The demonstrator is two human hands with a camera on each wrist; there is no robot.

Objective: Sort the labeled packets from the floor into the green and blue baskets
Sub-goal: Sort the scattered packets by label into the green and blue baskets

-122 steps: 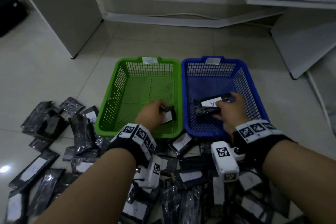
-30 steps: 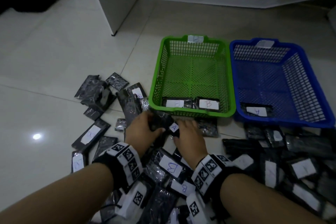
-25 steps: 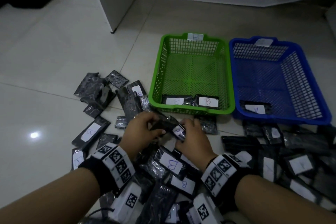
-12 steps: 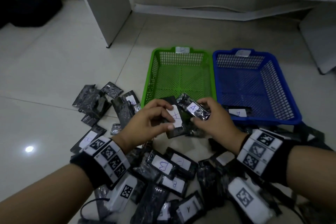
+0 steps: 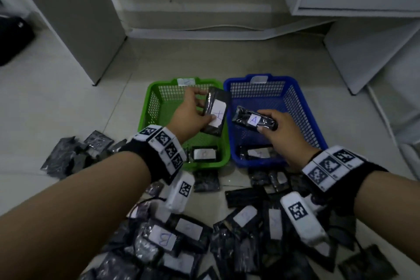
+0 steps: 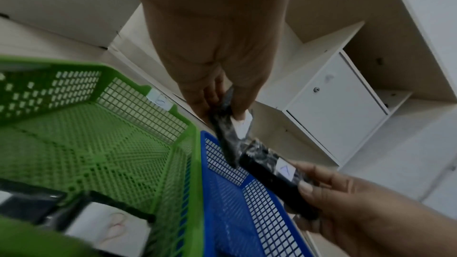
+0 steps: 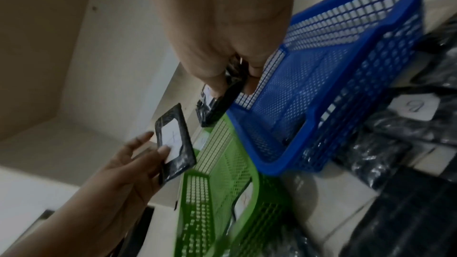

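Note:
My left hand pinches a black packet with a white label, held upright over the right side of the green basket. My right hand grips a rolled black packet marked A above the near left part of the blue basket. In the left wrist view the left hand's packet hangs over the two baskets' shared edge, and the A packet is just beyond it. The right wrist view shows both packets side by side. A labeled packet lies in the green basket and another in the blue one.
Many black labeled packets cover the floor between my arms and to the left. White cabinets stand behind on the left and on the right. A cable runs along the back wall.
Both hands have lifted their packets from the floor pile and carried them forward, the left over the green basket, the right over the blue one. My head has tilted up.

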